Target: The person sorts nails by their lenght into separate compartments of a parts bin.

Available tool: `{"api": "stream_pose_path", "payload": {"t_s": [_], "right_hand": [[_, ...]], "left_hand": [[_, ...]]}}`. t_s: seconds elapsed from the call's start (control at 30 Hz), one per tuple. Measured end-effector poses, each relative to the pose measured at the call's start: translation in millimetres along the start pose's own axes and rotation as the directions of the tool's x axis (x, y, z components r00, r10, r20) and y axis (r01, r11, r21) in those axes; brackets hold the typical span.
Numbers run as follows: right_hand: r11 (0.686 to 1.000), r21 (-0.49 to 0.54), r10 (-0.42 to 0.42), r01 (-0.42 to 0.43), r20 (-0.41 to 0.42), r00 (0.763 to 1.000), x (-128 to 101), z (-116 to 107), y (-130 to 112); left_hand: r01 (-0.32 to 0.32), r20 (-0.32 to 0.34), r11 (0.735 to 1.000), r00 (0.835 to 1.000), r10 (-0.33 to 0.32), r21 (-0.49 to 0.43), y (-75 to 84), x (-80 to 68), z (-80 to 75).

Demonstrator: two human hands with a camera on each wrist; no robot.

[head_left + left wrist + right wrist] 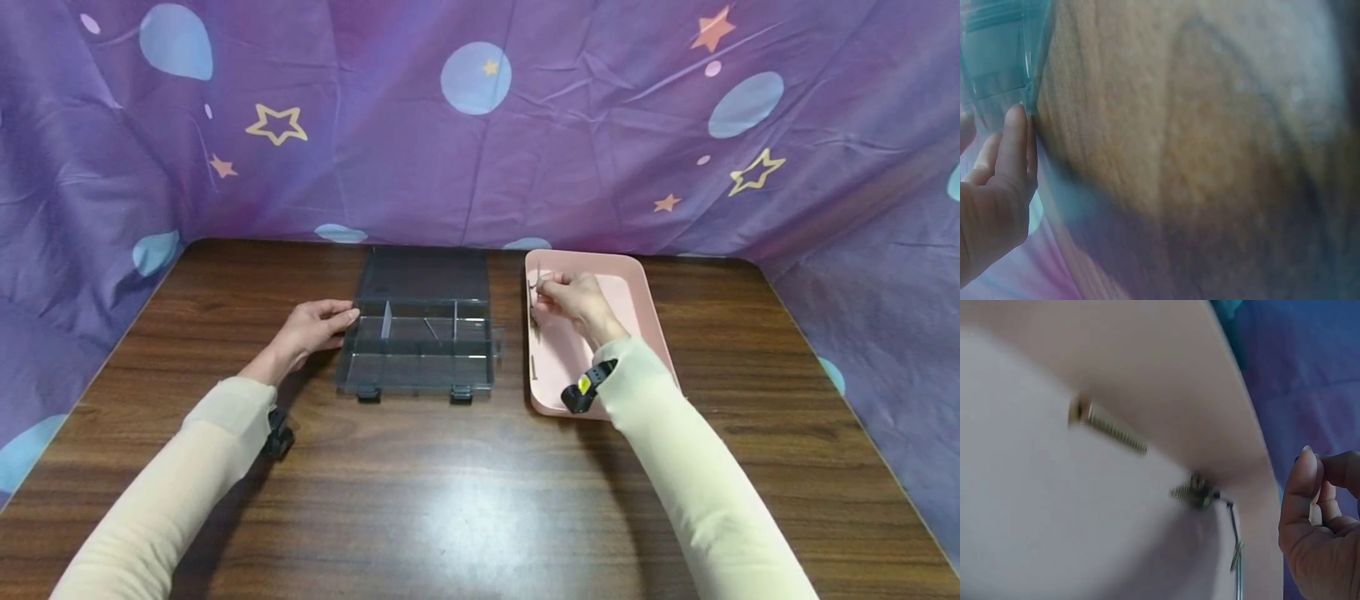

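While the left hand [311, 327] lies against the left edge of the box [418, 350], fingers straight and only touching the wall, it seems placed to keep the box from sliding on the bench [465, 492]. It grips nothing; the left wrist view shows fingertips [1016, 134] flat against the clear plastic.

Box: smoky, see-through, lid [422, 273] folded back flat toward the cloth, so the compartments lie open from above. Dividers upright. Two latches on the near edge. Whether any compartment holds something I cannot tell.

Right hand [576, 302] hovers over the far left part of the pink tray [645, 308], fingers curled in a pinch on a thin metal piece [535, 287] that hangs down from the fingertips. Its kind is too small to tell; it looks like a slim pin or wire. A pinch suits so slender a thing, which a full grasp would likely fumble.

Tray sits just right of the box, close beside it, a short reach between the two. Small hardware lies along its left side: the right wrist view shows a brass screw [1109, 428] flat on the floor and a small cluster of screws [1196, 492] by the wall, with a thin wire running down from it. Raised walls probably keep these from rolling off.

Purple starred cloth [480, 125] hangs behind and at both sides.
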State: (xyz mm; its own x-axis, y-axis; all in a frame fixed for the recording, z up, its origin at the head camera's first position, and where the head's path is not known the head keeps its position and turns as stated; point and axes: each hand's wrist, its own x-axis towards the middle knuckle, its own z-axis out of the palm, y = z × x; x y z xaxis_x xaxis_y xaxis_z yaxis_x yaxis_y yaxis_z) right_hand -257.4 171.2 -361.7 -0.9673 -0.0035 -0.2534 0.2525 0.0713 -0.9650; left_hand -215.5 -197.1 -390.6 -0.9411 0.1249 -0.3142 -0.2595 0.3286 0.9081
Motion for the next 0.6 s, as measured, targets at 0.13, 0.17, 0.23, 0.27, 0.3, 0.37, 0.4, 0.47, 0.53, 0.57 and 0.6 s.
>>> {"api": "stream_pose_path", "payload": {"t_s": [0.13, 0.17, 0.23, 0.27, 0.3, 0.37, 0.4, 0.47, 0.53, 0.57, 0.6], "right_hand": [[0.999, 0.05, -0.011, 0.009, 0.033, 0.999, -3, 13, -3], [0.998, 0.058, -0.011, 0.008, 0.043, 0.999, -4, 17, -4], [0.997, 0.082, -0.008, 0.003, 0.063, 0.998, -5, 24, -5], [0.996, 0.089, -0.008, 0.001, 0.075, 0.997, -6, 28, -6], [0.996, 0.094, -0.009, 0.001, 0.082, 0.997, -8, 33, -7], [0.994, 0.112, -0.01, 0.0, 0.092, 0.996, -10, 41, -7], [0.993, 0.117, -0.009, -0.003, 0.099, 0.995, -11, 45, -8], [0.992, 0.123, -0.004, -0.009, 0.11, 0.994, -13, 53, -8], [0.993, 0.116, 0.0, -0.014, 0.121, 0.993, -15, 61, -7], [0.994, 0.107, 0.004, -0.017, 0.126, 0.992, -16, 65, -7], [0.995, 0.095, 0.005, -0.017, 0.13, 0.991, -17, 69, -6]], "left_hand": [[0.004, -0.003, 1.0, 1.0, -0.004, 0.006, 0.1, 0.0, 0.5], [0.006, -0.005, 1.0, 1.0, -0.006, 0.008, -0.1, 0.1, 0.5], [0.009, -0.008, 1.0, 1.0, -0.009, 0.012, -0.2, 0.3, 0.6], [0.01, -0.009, 1.0, 1.0, -0.01, 0.013, -0.3, 0.5, 0.6], [0.011, -0.01, 1.0, 1.0, -0.011, 0.012, -0.4, 0.7, 0.7], [0.011, -0.01, 1.0, 1.0, -0.011, 0.011, -0.6, 1.1, 0.7], [0.01, -0.01, 1.0, 1.0, -0.01, 0.01, -0.6, 1.2, 0.8], [0.01, -0.01, 1.0, 1.0, -0.01, 0.007, -0.6, 1.4, 1.0], [0.009, -0.01, 1.0, 1.0, -0.009, 0.005, -0.7, 1.6, 1.1], [0.009, -0.011, 1.0, 1.0, -0.009, 0.005, -0.6, 1.6, 1.2], [0.01, -0.012, 1.0, 1.0, -0.01, 0.005, -0.5, 1.6, 1.3]]}}
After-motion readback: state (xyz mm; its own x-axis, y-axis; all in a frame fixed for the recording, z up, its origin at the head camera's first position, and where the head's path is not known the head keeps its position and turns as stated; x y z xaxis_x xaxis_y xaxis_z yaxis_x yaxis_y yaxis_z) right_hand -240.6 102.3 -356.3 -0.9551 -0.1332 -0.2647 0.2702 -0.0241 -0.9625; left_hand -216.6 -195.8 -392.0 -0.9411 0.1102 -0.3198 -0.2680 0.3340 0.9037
